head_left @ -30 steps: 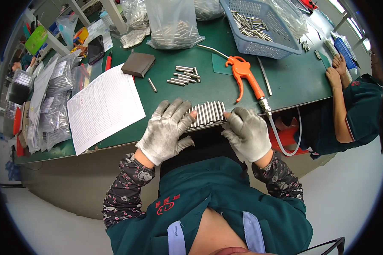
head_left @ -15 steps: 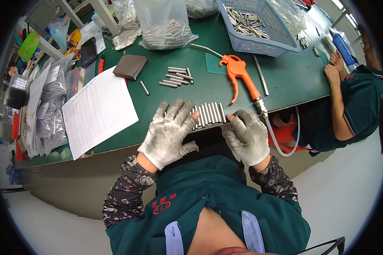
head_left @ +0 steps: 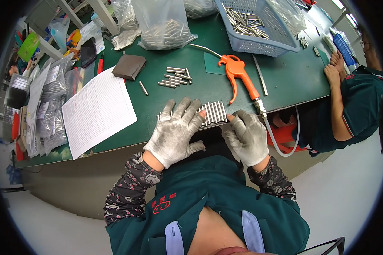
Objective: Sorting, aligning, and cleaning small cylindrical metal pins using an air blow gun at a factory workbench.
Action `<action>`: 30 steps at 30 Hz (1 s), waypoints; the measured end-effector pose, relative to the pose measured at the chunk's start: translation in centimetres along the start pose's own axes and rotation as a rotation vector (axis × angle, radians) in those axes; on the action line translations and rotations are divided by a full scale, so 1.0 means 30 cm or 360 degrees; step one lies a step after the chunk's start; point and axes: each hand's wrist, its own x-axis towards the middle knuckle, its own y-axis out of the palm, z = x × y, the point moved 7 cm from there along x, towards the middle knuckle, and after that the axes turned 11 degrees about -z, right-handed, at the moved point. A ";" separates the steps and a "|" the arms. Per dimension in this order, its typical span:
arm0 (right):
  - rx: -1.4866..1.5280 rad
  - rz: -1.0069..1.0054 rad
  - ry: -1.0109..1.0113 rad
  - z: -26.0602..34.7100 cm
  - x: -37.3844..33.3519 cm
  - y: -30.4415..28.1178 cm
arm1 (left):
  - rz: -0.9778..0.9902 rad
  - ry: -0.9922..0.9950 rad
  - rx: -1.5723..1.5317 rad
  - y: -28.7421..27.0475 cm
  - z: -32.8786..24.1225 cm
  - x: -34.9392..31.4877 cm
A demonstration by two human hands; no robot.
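Near the table's front edge lies a row of slim metal pins (head_left: 216, 112), side by side. My left hand (head_left: 172, 134), in a greyed white glove with one bare fingertip, rests with fingers spread over the row's left part and hides many pins. My right hand (head_left: 247, 138), gloved the same way, is at the right end; its bare fingertip touches or nearly touches the last pin. Its fingers are bent and apart, with nothing seen in them. Beyond the left hand are several loose metal pins (head_left: 174, 79) and a single pin (head_left: 143, 88) apart from them.
An orange air blow gun (head_left: 242, 76) with a hose lies right of the pins. Behind are a blue basket (head_left: 276, 49) of pins and a clear bag (head_left: 166, 36) of pins. A dark block (head_left: 130, 67) and a paper sheet (head_left: 100, 112) lie left. A co-worker (head_left: 357, 106) sits right.
My left hand has slid slightly to the right along the row, and a few pins now show left of its fingers. The right hand has barely moved.
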 end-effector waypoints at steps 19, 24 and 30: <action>-0.0715 0.0304 0.0728 -0.282 0.213 -0.028 | -0.0920 -0.0007 -0.0139 -0.226 0.174 0.023; -0.0209 -0.0115 0.0819 -0.262 0.107 -0.133 | -0.1181 0.0035 -0.0277 -0.300 0.148 0.051; 0.0460 -0.0053 0.0591 -0.101 -0.112 -0.151 | -0.0805 0.0284 0.0262 -0.313 -0.056 0.155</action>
